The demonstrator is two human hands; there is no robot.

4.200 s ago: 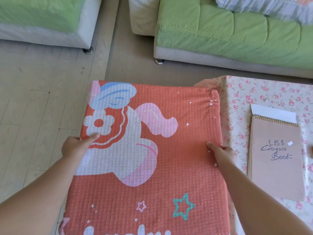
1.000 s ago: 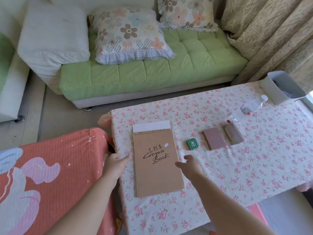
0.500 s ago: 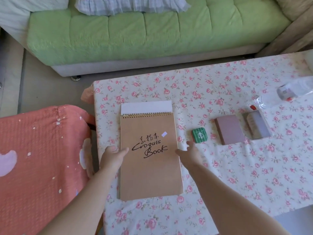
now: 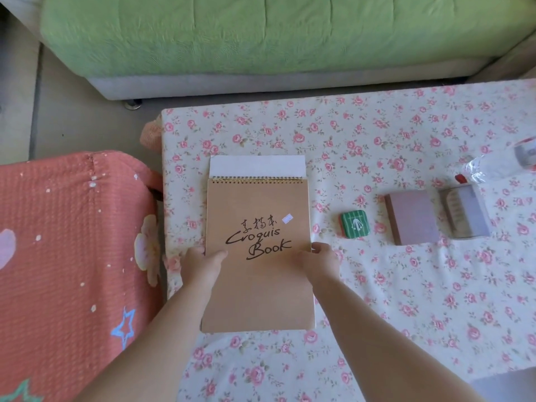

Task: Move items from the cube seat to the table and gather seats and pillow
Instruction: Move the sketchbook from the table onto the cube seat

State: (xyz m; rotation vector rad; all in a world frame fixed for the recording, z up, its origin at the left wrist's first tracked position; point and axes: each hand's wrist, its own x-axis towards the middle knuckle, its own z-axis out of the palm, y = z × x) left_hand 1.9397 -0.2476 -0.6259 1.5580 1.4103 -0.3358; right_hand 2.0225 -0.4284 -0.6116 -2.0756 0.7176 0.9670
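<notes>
A brown spiral-bound sketchbook (image 4: 258,210) marked "Croquis Book" lies flat on the table (image 4: 377,300), which wears a floral cloth. My left hand (image 4: 201,264) grips the book's left edge, thumb on the cover. My right hand (image 4: 320,261) grips its right edge in the same way. To the left, against the table's side, stands the coral-red cube seat (image 4: 72,256) with a cartoon print. A small green tin (image 4: 354,223), a pink notepad (image 4: 412,217) and a grey box (image 4: 462,213) lie in a row to the right of the book.
A green sofa (image 4: 261,36) with a grey base runs along the far side of the table, a strip of floor between them. A clear plastic bottle (image 4: 499,165) lies on its side at the table's right edge.
Both hands have closed in from the table beside the book onto its two side edges. The view has tilted further down and nearer to the table.
</notes>
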